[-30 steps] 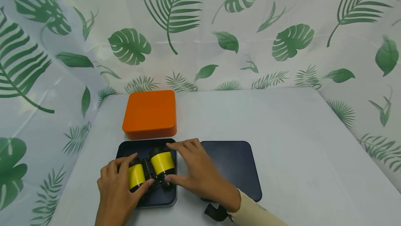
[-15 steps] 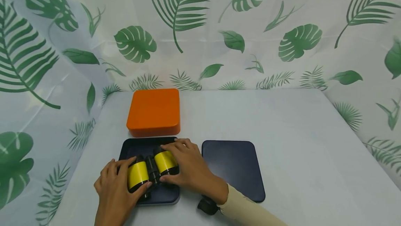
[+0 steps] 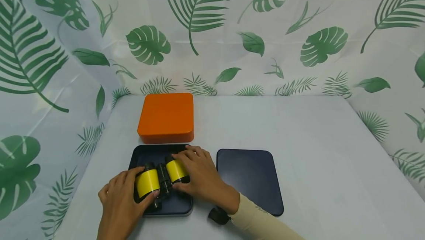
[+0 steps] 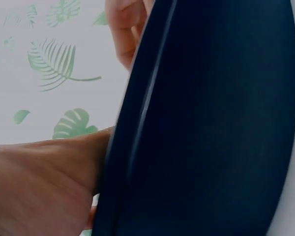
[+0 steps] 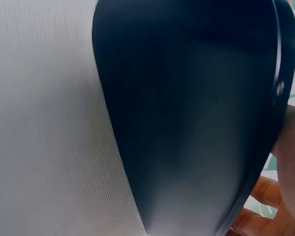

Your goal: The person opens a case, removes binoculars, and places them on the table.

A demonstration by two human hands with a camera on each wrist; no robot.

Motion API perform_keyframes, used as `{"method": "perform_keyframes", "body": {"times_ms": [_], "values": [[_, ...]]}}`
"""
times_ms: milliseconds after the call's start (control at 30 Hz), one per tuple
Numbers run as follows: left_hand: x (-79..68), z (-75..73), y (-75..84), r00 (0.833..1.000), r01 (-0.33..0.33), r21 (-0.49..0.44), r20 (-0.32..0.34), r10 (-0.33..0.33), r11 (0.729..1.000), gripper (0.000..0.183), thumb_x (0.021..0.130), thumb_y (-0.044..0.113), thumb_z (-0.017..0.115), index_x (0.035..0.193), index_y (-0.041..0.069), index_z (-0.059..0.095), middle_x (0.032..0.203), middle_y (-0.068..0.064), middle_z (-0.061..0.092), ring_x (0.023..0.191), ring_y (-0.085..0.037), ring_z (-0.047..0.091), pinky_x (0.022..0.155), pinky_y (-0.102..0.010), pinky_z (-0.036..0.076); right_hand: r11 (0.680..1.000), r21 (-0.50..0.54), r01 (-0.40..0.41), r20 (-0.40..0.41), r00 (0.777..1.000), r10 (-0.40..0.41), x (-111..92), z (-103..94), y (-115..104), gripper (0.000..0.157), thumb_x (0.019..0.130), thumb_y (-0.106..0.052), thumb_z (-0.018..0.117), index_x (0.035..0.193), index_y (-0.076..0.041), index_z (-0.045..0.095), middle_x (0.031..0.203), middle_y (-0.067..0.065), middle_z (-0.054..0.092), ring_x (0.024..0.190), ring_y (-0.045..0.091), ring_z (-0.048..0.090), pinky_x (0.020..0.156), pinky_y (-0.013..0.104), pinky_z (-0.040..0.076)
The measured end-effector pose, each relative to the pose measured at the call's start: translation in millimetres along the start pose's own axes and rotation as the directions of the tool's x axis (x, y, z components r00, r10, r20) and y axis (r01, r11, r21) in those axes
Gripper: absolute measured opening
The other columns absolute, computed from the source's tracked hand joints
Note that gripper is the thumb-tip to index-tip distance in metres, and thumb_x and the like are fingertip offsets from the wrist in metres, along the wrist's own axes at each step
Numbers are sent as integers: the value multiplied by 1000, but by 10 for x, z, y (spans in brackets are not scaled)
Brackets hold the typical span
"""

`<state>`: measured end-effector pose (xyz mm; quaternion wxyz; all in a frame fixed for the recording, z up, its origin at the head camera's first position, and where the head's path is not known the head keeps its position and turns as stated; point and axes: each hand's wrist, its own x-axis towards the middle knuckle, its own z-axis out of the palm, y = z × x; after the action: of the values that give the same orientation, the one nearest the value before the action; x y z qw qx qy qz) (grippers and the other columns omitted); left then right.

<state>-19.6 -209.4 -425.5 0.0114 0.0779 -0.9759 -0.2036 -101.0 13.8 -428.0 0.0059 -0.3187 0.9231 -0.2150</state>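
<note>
A pair of black-and-yellow binoculars [image 3: 147, 182] lies in a shallow dark blue box [image 3: 146, 152] in the head view. My left hand [image 3: 120, 200] grips the left barrel, thumb at the near end and fingers at the far end. Around the right barrel, my right hand [image 3: 205, 179] holds in a similar way. In the left wrist view the box's dark side [image 4: 211, 123] hides most of my left hand [image 4: 39, 182]. The right wrist view shows the box side [image 5: 187, 118] too, with part of my right hand [image 5: 270, 211] past its rim; the binoculars are hidden there.
An orange box [image 3: 167, 116] stands just behind the dark box. To the right lies a flat dark blue lid [image 3: 250, 181], partly under my right forearm. A black object [image 3: 218, 215] shows beneath my right wrist. White sheets with green leaves [image 3: 147, 44] hang behind and beside the white table [image 3: 299, 133].
My right hand has moved in from beside the right barrel and now grips it. The left hand has kept its place on the left barrel. The head view has shifted slightly.
</note>
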Motion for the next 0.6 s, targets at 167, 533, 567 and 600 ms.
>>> {"method": "perform_keyframes", "body": {"times_ms": [167, 533, 567, 600], "values": [[16, -50, -58, 999, -41, 1, 36, 41, 999, 84, 81, 44, 93, 148, 12, 54, 143, -26, 60, 131, -51, 52, 104, -67, 28, 1000, -18, 16, 12, 1000, -15, 25, -20, 30, 78, 86, -53, 86, 152, -24, 57, 148, -3, 63, 149, 25, 46, 123, 49, 36], [28, -100, -143, 991, -134, 32, 33, 133, 991, 82, 75, 29, 96, 146, 13, 58, 140, -19, 65, 129, -45, 56, 99, -65, 35, 999, -15, 43, 94, 995, -42, 75, -105, 112, 74, 87, -34, 86, 154, -25, 56, 148, -4, 64, 150, 23, 45, 125, 49, 34], [32, -97, -143, 991, -131, 33, 33, 130, 991, 82, 75, 29, 96, 146, 13, 59, 139, -19, 65, 129, -45, 56, 99, -65, 35, 998, -21, 51, 92, 995, -49, 78, -109, 117, 74, 86, -34, 86, 154, -24, 57, 148, -3, 65, 149, 23, 46, 124, 49, 35], [35, -95, -141, 991, -128, 32, 34, 127, 991, 82, 74, 29, 97, 146, 13, 59, 139, -19, 65, 129, -45, 55, 99, -65, 36, 998, -26, 56, 92, 994, -53, 83, -112, 122, 74, 86, -34, 87, 154, -24, 57, 147, -3, 65, 148, 23, 46, 124, 49, 35]]}}
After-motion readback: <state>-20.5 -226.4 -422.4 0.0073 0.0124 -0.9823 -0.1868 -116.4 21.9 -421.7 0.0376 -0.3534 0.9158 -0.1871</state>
